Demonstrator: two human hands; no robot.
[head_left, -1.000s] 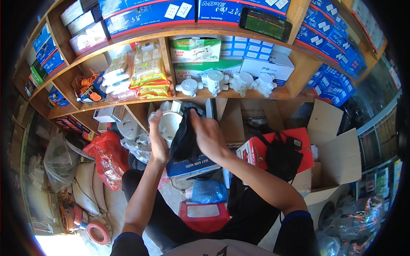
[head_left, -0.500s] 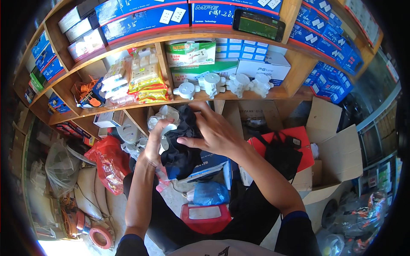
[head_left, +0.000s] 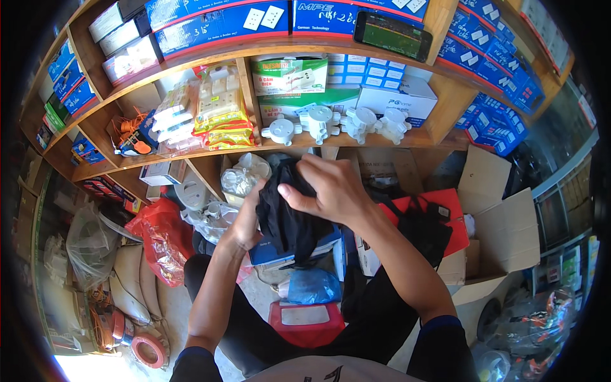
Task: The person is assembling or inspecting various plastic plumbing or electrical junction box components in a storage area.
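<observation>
Your right hand (head_left: 331,188) has its fingers curled shut over the top of the black plastic bag (head_left: 286,216), while your left hand (head_left: 245,219) closes on its side from beneath, apparently steadying it above the blue box (head_left: 280,251). Beyond your fingertips, white junction boxes (head_left: 337,122) line the wooden shelf (head_left: 191,153); green and white cartons stand behind, yellow packets to their left, and blue cartons with white labels on the shelf above.

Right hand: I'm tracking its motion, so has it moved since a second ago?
Yes. The right hand shifted up over the black bag, closer to the white junction boxes on the shelf.
</observation>
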